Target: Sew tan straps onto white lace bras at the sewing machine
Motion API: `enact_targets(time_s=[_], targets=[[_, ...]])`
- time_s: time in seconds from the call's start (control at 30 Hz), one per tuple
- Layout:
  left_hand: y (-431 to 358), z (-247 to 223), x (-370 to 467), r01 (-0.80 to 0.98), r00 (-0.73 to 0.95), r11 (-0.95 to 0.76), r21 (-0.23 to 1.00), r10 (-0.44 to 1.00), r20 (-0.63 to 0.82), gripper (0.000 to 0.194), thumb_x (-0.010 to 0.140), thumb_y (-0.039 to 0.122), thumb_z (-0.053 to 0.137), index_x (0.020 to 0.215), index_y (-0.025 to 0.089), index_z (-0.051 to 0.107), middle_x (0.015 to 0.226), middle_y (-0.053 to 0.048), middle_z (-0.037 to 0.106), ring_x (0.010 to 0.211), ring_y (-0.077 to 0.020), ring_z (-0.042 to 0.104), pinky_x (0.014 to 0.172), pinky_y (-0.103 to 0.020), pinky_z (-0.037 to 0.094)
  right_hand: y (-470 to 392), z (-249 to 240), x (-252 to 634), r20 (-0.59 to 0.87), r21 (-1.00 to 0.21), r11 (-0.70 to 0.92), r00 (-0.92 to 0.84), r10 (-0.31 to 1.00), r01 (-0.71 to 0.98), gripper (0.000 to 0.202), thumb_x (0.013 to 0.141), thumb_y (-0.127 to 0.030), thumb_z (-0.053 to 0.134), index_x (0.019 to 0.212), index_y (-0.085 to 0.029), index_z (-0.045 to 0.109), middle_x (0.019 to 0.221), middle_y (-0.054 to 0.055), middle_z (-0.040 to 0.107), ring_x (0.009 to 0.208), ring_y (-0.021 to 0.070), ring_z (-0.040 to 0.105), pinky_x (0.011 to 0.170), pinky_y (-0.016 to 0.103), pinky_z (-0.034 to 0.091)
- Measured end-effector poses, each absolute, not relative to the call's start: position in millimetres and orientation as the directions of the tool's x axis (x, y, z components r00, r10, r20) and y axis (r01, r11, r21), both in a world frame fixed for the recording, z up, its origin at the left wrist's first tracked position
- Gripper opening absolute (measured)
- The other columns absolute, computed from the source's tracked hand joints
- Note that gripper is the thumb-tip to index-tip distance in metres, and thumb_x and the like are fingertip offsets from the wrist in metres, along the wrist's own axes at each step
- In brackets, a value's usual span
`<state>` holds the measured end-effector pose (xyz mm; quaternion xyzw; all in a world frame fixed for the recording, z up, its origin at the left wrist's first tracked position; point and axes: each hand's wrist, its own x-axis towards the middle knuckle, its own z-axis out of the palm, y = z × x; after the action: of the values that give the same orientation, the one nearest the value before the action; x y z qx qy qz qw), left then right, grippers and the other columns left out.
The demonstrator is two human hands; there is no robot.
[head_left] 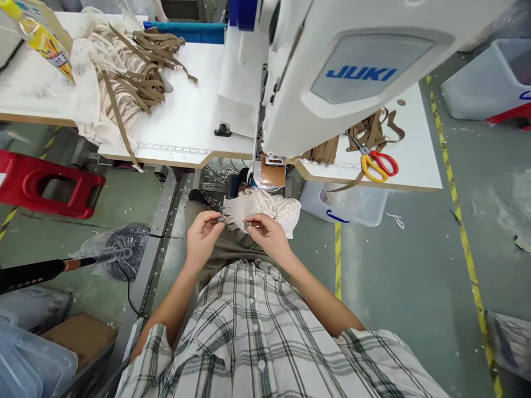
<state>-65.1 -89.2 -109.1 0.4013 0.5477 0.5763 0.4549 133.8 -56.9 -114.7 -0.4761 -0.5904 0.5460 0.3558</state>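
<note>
My left hand (202, 236) is over my lap, thumb and fingertips pinched on a small dark, metallic-looking piece (220, 219). To the right of it, my right hand (270, 236) pinches another small piece (248, 224), which looks like shiny metal. Both pieces are too small to name, and a short gap separates them. Just beyond my fingers a white lace garment piece (286, 213) lies over my lap, below the front of the white JUKI sewing machine (290, 127). An orange-brown plate (272, 173) shows under the machine's head.
Brown straps and pale lace pieces (124, 83) are heaped on the left table, near a yellow bottle (50, 47). Scissors with red and yellow handles (378, 166) lie on the right tabletop (418, 149). A clear bin (352, 204) stands below; a red stool (50, 185) is at left.
</note>
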Motion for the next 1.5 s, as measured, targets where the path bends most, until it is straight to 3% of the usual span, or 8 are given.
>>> enact_targets(time_s=[0.17, 0.3, 0.47, 0.73, 1.0, 1.17, 1.33, 1.5], targets=[[-75.9, -110.5, -122.0, -0.385, -0.444, 0.075, 0.92, 0.858, -0.256, 0.022, 0.073, 0.02, 0.079, 0.092, 0.02, 0.068, 0.089, -0.002, 0.064, 0.086, -0.0135, 0.065, 0.072, -0.022, 0.053, -55.3, -126.4, 134.2, -0.118, -0.95, 0.001, -0.362, 0.925, 0.312, 0.021, 0.086, -0.03, 0.06, 0.102, -0.023, 0.07, 0.097, 0.005, 0.066, 0.084, 0.0163, 0.062, 0.075, 0.03, 0.052], [-55.8, -118.4, -201.1, -0.519, -0.524, 0.086, 0.851, 0.754, -0.396, 0.013, 0.076, 0.022, 0.07, 0.075, 0.018, 0.058, 0.074, 0.0, 0.057, 0.061, -0.0083, 0.055, 0.053, -0.018, 0.043, -65.6, -145.7, 139.0, -0.342, -0.925, -0.24, -0.372, 0.863, 0.294, 0.03, 0.089, -0.045, 0.054, 0.099, -0.019, 0.066, 0.077, 0.003, 0.061, 0.066, 0.0158, 0.057, 0.066, 0.031, 0.047], [-5.3, -131.7, -316.4, -0.645, -0.556, 0.12, 0.755, 0.604, -0.571, 0.043, 0.092, 0.054, 0.05, 0.073, 0.016, 0.055, 0.058, 0.002, 0.045, 0.045, -0.009, 0.041, 0.04, -0.022, 0.033, -86.4, -167.5, 134.1, -0.535, -0.844, -0.502, -0.347, 0.77, 0.188, 0.04, 0.086, -0.059, 0.053, 0.09, -0.02, 0.06, 0.072, 0.0, 0.053, 0.054, 0.013, 0.043, 0.053, 0.028, 0.036], [62.6, -166.7, -386.1, -0.657, -0.589, 0.124, 0.744, 0.531, -0.609, 0.036, 0.095, 0.038, 0.06, 0.123, 0.016, 0.059, 0.12, -0.01, 0.063, 0.1, -0.0208, 0.065, 0.084, -0.041, 0.057, -88.9, -161.2, 103.9, -0.565, -0.815, -0.427, -0.37, 0.738, 0.392, 0.058, 0.082, -0.072, 0.051, 0.102, -0.019, 0.061, 0.078, 0.005, 0.059, 0.063, 0.0168, 0.051, 0.062, 0.032, 0.044], [19.5, -203.5, -410.4, -0.469, -0.648, 0.297, 0.832, 0.524, -0.552, 0.034, 0.095, 0.038, 0.06, 0.12, 0.015, 0.06, 0.115, -0.009, 0.064, 0.096, -0.0195, 0.065, 0.082, -0.039, 0.057, -41.4, -144.3, 38.2, -0.509, -0.796, -0.139, -0.527, 0.681, 0.59, 0.05, 0.091, -0.062, 0.047, 0.115, -0.02, 0.061, 0.104, 0.01, 0.066, 0.09, 0.0222, 0.061, 0.082, 0.034, 0.05], [-8.7, -185.8, -423.7, -0.134, -0.779, 0.371, 0.919, 0.534, -0.329, 0.03, 0.09, 0.042, 0.063, 0.106, 0.017, 0.064, 0.096, -0.006, 0.063, 0.093, -0.0213, 0.061, 0.078, -0.032, 0.049, -6.5, -126.6, -39.7, -0.35, -0.825, 0.138, -0.687, 0.637, 0.548, 0.038, 0.094, -0.052, 0.049, 0.112, -0.021, 0.063, 0.1, 0.008, 0.065, 0.085, 0.0195, 0.061, 0.072, 0.03, 0.048], [6.0, -157.9, -439.3, 0.232, -0.7, 0.402, 0.886, 0.701, -0.135, 0.008, 0.074, 0.018, 0.072, 0.081, 0.021, 0.069, 0.089, -0.006, 0.061, 0.107, -0.027, 0.056, 0.083, -0.029, 0.044, -6.0, -124.2, -79.3, -0.295, -0.849, 0.191, -0.742, 0.602, 0.493, 0.032, 0.095, -0.047, 0.05, 0.11, -0.023, 0.064, 0.098, 0.006, 0.066, 0.083, 0.018, 0.061, 0.069, 0.029, 0.048], [56.9, -155.1, -440.5, 0.363, -0.531, 0.392, 0.845, 0.832, -0.158, 0.029, 0.055, -0.006, 0.071, 0.048, 0.017, 0.055, 0.059, -0.004, 0.047, 0.096, -0.0298, 0.061, 0.072, -0.025, 0.041, -17.5, -135.3, -79.8, -0.345, -0.83, 0.207, -0.768, 0.54, 0.518, 0.031, 0.095, -0.046, 0.05, 0.11, -0.024, 0.065, 0.103, 0.006, 0.068, 0.087, 0.0197, 0.063, 0.074, 0.032, 0.049]])
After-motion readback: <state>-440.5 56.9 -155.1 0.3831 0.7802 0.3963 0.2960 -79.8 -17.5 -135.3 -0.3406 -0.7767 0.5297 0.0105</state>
